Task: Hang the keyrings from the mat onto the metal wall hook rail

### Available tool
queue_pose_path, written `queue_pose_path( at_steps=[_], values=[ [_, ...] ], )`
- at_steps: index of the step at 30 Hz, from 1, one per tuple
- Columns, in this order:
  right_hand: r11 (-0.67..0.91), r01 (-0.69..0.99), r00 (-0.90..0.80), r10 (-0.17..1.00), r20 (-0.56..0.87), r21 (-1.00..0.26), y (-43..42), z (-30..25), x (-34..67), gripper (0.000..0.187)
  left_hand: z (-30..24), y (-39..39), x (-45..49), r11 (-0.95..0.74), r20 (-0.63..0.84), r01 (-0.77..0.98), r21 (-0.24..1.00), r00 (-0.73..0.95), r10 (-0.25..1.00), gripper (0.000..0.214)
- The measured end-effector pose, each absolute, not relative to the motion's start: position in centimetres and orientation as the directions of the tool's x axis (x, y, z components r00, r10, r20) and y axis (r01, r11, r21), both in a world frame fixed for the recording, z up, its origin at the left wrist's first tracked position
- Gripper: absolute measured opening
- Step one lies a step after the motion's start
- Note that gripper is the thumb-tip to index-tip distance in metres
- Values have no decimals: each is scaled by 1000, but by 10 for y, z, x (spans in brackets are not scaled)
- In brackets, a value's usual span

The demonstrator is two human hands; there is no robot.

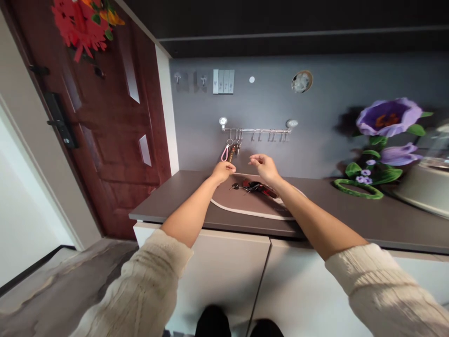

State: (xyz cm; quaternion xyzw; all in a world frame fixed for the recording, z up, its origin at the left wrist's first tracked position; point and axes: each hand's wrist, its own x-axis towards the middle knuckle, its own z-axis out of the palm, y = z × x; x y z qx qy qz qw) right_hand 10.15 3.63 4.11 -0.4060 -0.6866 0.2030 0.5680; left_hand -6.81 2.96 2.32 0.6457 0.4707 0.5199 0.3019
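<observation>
My left hand (pixel 223 172) is closed in a pinch just below the bunch of keys (pixel 237 149) hanging at the left end of a metal hook rail (pixel 257 131). A pink loop strap (pixel 225 153) hangs beside those keys, right above the hand. Whether the fingertips touch the hanging bunch, I cannot tell. My right hand (pixel 265 168) is to the right, fingers pressed together, in front of the wall under the rail. Anything in its pinch is too small to make out. Another bunch of keys (pixel 258 188), dark and red, lies on a brown mat (pixel 238 201) below both hands.
A wooden door (pixel 115 154) with a black handle is at left. On the wall are switches (pixel 223 81) and two small clear hooks (pixel 203 80). Purple crocheted flowers (pixel 389 117) and a pale rounded object (pixel 426 187) stand on the counter (pixel 326 215) at right. A dark cabinet (pixel 280 23) overhangs.
</observation>
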Motion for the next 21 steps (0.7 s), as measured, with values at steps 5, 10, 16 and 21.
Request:
queue_pose_path(
  at_steps=[5, 10, 16, 21],
  values=[
    [584, 506, -152, 785, 601, -634, 21, 21, 111, 15, 19, 28, -72, -394, 345, 454, 799, 191, 919, 10],
    [556, 669, -213, 780, 589, -494, 13, 21, 109, 17, 18, 30, -81, -357, 190, 612, 706, 322, 927, 20],
    [581, 718, -312, 760, 570, -382, 17, 17, 105, 19, 23, 26, -83, -304, 63, 793, 528, 321, 945, 23],
    [583, 732, -337, 759, 557, -353, 18, 16, 104, 20, 22, 24, -82, -295, 28, 797, 527, 331, 943, 23]
  ],
)
